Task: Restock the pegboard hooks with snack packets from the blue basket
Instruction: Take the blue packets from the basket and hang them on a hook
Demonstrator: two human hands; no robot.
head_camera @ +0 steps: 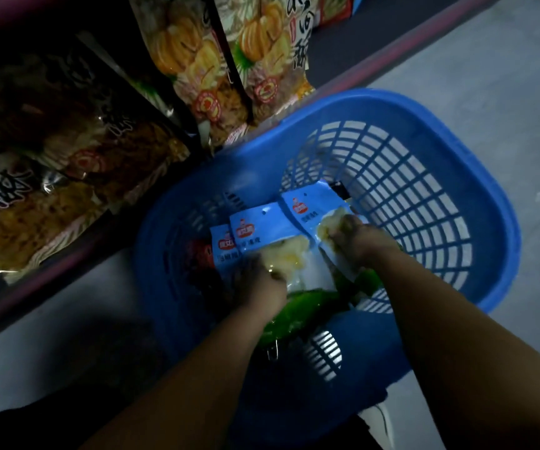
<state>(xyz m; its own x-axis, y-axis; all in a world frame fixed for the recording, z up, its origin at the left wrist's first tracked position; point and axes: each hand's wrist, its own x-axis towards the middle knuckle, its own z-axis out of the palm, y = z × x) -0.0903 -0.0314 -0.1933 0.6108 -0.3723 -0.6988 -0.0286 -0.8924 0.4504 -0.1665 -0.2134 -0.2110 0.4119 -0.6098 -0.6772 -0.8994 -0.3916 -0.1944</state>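
Hands deep in the blue basket on the grey floor. Left hand gripping the nearer light-blue snack packet, fingers curled on its lower edge; right hand clenched on the farther light-blue packet. Green packets underneath. Pumpkin-print bags hanging far left, above the basket.

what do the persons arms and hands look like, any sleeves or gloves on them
Both forearms are bare to the frame's lower edge, with no sleeves in view. The left hand and right hand wear no gloves. No watch, bracelet or ring shows, though the dim light hides fine detail.
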